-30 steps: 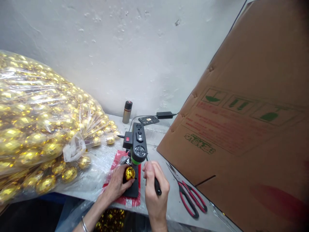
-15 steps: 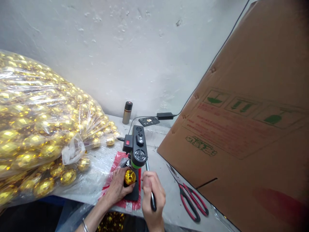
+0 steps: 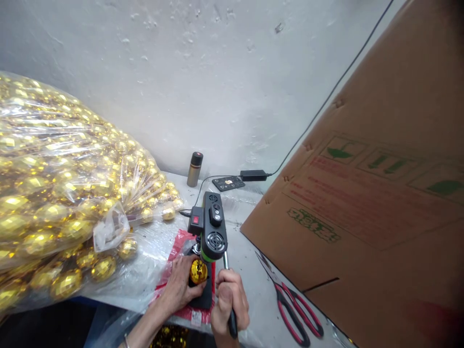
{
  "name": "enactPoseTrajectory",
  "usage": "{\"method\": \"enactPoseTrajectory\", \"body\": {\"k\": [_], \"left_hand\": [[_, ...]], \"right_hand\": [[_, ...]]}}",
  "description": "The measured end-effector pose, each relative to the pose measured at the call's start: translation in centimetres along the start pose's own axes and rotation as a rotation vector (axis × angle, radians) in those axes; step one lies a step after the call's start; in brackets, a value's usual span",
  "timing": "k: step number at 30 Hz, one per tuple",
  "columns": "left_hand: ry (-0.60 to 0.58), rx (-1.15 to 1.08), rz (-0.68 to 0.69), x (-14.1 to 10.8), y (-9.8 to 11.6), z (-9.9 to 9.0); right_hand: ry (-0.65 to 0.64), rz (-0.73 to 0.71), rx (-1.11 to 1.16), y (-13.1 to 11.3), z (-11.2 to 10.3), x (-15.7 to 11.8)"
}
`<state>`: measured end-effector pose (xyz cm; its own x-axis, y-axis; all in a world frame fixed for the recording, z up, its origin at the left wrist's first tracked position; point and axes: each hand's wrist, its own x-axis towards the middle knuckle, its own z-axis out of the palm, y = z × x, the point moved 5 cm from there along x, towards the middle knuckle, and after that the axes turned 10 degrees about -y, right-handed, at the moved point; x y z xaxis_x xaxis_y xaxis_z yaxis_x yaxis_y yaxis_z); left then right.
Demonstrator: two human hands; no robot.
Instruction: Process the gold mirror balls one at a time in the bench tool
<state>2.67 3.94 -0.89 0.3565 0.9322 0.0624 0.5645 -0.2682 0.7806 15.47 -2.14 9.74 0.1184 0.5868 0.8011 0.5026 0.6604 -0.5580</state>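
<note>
A gold faceted ball (image 3: 198,272) sits on the black base of a small black machine (image 3: 214,227), under its head with a green ring. My left hand (image 3: 181,282) has its thumb and fingers closed round the ball's left and lower sides. To the right, my right hand (image 3: 230,302) is wrapped round the metal lever with a black grip (image 3: 232,324) at its end. The machine stands on a red plastic sheet (image 3: 170,275).
A large clear bag of gold balls (image 3: 72,179) fills the left. Red-and-black scissors (image 3: 295,309) lie at right beside a big cardboard box (image 3: 362,193). Behind the machine are a bottle (image 3: 195,169), a phone (image 3: 228,182) and a black adapter (image 3: 253,175) with a cable.
The whole view has shifted slightly, so things appear a little further right. Both hands keep their hold on the ball and the lever.
</note>
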Motion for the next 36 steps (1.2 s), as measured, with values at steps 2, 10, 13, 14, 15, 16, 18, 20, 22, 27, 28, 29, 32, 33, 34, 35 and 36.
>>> {"method": "enactPoseTrajectory", "body": {"k": [2, 10, 13, 14, 15, 16, 18, 20, 22, 27, 28, 29, 32, 33, 34, 35, 36], "left_hand": [[-0.003, 0.002, -0.004, 0.0, 0.2, -0.1], [-0.024, -0.015, -0.007, 0.0, 0.5, -0.3], [-0.021, -0.02, -0.01, 0.0, 0.4, -0.3], [-0.021, -0.022, -0.011, 0.0, 0.4, -0.2], [-0.021, -0.023, -0.012, 0.0, 0.3, -0.2], [-0.023, -0.023, -0.011, 0.0, 0.3, -0.2], [-0.024, -0.02, -0.01, 0.0, 0.3, -0.1], [-0.028, -0.015, -0.012, 0.0, 0.3, -0.1], [-0.032, -0.012, -0.015, 0.0, 0.4, -0.1], [-0.026, -0.005, -0.027, 0.0, 0.5, -0.1], [-0.026, -0.005, -0.032, 0.0, 0.4, -0.1], [-0.025, -0.006, -0.035, 0.0, 0.4, -0.1], [-0.016, -0.003, -0.037, 0.0, 0.1, 0.1], [-0.011, 0.001, -0.036, 0.0, 0.0, 0.1], [-0.007, 0.007, -0.034, 0.1, -0.1, 0.2], [-0.003, 0.012, -0.031, 0.1, -0.1, 0.2], [0.001, 0.015, -0.025, 0.2, -0.1, 0.2]], "right_hand": [[0.002, 0.006, -0.001, 0.1, 0.0, -0.1], [-0.002, 0.022, 0.009, 0.0, 0.1, -0.1], [-0.008, 0.023, 0.016, 0.1, 0.1, -0.3], [-0.01, 0.022, 0.018, 0.2, 0.1, -0.4], [-0.012, 0.02, 0.016, 0.2, 0.1, -0.5], [-0.013, 0.017, 0.013, 0.2, 0.1, -0.5], [-0.014, 0.007, 0.01, 0.3, 0.1, -0.6], [-0.004, -0.016, 0.007, 0.2, 0.1, -0.6], [-0.005, -0.025, 0.004, 0.2, 0.1, -0.6], [-0.004, -0.037, -0.01, 0.4, 0.0, -0.7], [-0.02, -0.05, -0.021, 0.5, 0.1, -0.9], [-0.048, -0.073, -0.031, 0.6, 0.3, -1.0], [-0.051, -0.085, -0.025, 0.9, 0.5, -1.6], [-0.026, -0.066, -0.013, 0.9, 0.5, -1.6], [-0.007, -0.033, 0.0, 0.8, 0.4, -1.4], [0.009, 0.0, 0.013, 0.5, 0.3, -1.0], [0.006, 0.028, 0.026, 0.1, 0.2, -0.4]]}}
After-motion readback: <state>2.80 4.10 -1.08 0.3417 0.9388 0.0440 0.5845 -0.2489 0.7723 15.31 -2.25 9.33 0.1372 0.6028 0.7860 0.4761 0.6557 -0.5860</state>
